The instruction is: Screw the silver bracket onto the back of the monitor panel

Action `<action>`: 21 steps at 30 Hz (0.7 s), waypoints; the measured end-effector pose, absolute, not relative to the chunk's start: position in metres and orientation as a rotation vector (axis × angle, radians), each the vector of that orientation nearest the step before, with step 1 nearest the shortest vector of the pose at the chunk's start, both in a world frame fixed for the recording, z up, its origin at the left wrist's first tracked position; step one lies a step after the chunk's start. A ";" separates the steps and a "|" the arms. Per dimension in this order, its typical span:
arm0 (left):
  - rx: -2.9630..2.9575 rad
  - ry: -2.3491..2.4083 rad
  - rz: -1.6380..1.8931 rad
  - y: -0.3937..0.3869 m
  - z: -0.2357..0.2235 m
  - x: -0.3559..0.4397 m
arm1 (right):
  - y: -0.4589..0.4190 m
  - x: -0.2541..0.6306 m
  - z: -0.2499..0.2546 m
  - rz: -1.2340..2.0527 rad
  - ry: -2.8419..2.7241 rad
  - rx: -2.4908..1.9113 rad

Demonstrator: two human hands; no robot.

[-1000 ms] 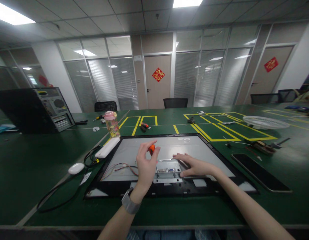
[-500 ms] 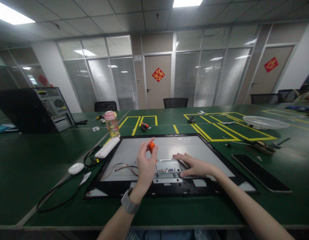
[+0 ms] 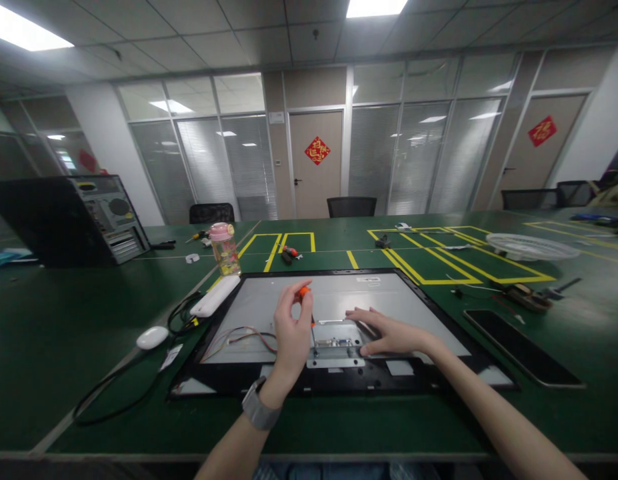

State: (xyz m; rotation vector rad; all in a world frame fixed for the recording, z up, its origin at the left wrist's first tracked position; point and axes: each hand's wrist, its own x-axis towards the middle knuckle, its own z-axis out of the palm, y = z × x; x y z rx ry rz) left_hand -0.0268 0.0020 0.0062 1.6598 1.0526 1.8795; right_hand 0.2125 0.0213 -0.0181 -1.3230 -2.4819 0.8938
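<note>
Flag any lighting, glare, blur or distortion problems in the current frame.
Head view: ceiling light blown out, reflections in the glass partitions, pale sheen on the display panel's metal back; wide-angle stretch towards the sides, clearest on the computer tower and smartphone; fine detail soft, so the tip of the orange-handled screwdriver at the metal bracket can't be made out.
</note>
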 end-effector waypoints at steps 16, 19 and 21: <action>1.717 1.061 1.900 0.003 0.005 -0.028 | 0.026 0.215 -0.025 0.877 -2.482 -1.259; 1.774 1.033 1.924 0.002 0.007 -0.029 | 0.027 0.215 -0.026 0.879 -2.477 -1.252; 1.748 0.986 1.910 0.001 0.008 -0.029 | 0.027 0.215 -0.026 0.875 -2.474 -1.246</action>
